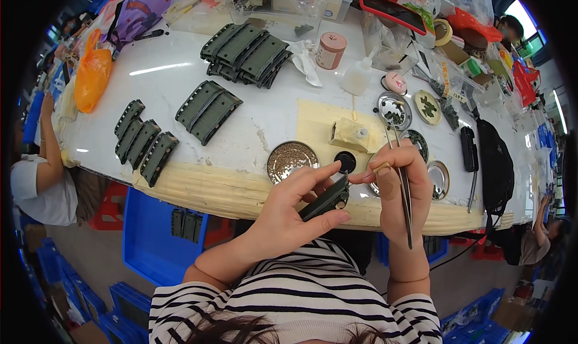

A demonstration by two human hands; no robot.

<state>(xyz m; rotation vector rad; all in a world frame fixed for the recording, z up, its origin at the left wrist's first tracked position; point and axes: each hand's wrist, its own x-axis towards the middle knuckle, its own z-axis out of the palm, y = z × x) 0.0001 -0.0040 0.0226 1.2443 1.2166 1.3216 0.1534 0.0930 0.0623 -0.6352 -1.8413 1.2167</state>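
Note:
My left hand [289, 208] is closed around a dark green curved plastic part [327, 201], held tilted above the table's near edge. My right hand [400, 190] is closed on a pair of metal tweezers [406, 193], whose tips point away from me. Its fingers also pinch something thin that reaches toward the part's end; I cannot make out what it is. A tan wrap covers one of its fingertips. Just beyond the hands are a small round black pot [345, 161] and a round tin of brown grains [292, 158].
Similar green parts lie in a pile [245, 55], a joined panel [208, 111] and a stepped group [144, 140]. Round tins [394, 109] with small green pieces, a squeeze bottle [357, 76], a pink-lidded jar [331, 50] and a black pouch [495, 166] surround the work. A blue crate [150, 235] stands below left.

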